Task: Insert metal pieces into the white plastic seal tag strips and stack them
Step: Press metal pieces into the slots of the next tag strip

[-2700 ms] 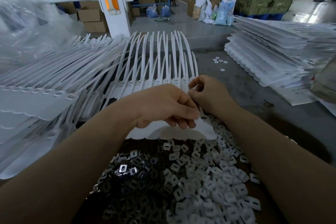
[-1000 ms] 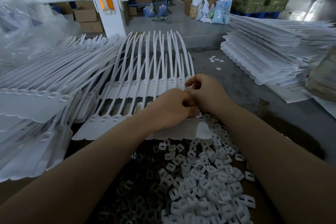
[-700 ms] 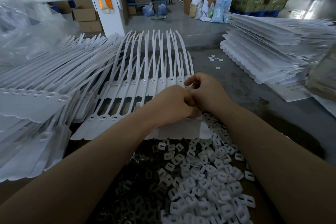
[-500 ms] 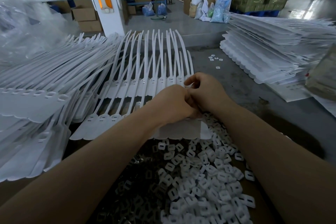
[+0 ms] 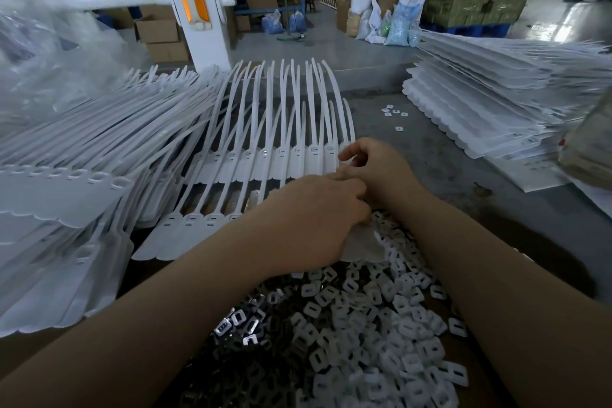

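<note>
A white plastic seal tag strip (image 5: 185, 238) lies flat before me, its tails fanning away. My left hand (image 5: 314, 222) rests on its right part, fingers curled down on the tag heads. My right hand (image 5: 374, 169) pinches at the rightmost tag head, touching the left hand's fingers; what sits between the fingertips is hidden. A second strip (image 5: 265, 162) lies just behind. Near me spreads a heap of small metal pieces (image 5: 245, 331) and white plastic caps (image 5: 374, 325).
A tall stack of tag strips (image 5: 59, 195) sits at the left, another stack (image 5: 490, 103) at the right. A few loose caps (image 5: 394, 113) lie on the grey table. A white pillar (image 5: 195, 7) and cardboard boxes stand beyond.
My hands have closed together at the strip's right end; the left hand slid a little left and down over the tag heads. The view shifted slightly.
</note>
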Available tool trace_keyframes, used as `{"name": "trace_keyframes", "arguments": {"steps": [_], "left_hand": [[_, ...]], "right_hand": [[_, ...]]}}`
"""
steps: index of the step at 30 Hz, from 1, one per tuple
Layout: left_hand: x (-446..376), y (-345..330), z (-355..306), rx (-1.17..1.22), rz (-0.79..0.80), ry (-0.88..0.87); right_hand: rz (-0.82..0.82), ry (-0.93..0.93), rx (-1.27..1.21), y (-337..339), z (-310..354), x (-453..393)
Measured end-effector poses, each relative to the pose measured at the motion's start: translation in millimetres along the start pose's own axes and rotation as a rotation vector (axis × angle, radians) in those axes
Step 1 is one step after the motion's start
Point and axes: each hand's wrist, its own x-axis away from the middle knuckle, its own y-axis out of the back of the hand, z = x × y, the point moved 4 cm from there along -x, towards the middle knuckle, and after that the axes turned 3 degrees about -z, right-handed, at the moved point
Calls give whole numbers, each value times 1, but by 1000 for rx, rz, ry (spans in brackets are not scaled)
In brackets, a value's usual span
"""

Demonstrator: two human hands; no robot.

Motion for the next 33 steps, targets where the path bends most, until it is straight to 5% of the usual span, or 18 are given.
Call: {"name": "trace_keyframes", "arguments": {"steps": [7, 13, 17, 33], "left_hand": [[-1, 0, -3, -47, 0, 30], [19, 2, 49, 331, 393, 245], [39, -3, 79, 189, 528, 361], [34, -1, 63, 359, 494, 345]], "right_hand": [[-14, -13, -13, -1, -1, 2], [-4, -4, 15, 2, 0, 2], [-10, -11, 25, 4, 0, 1], [-163, -164, -252, 13, 0, -1]]}}
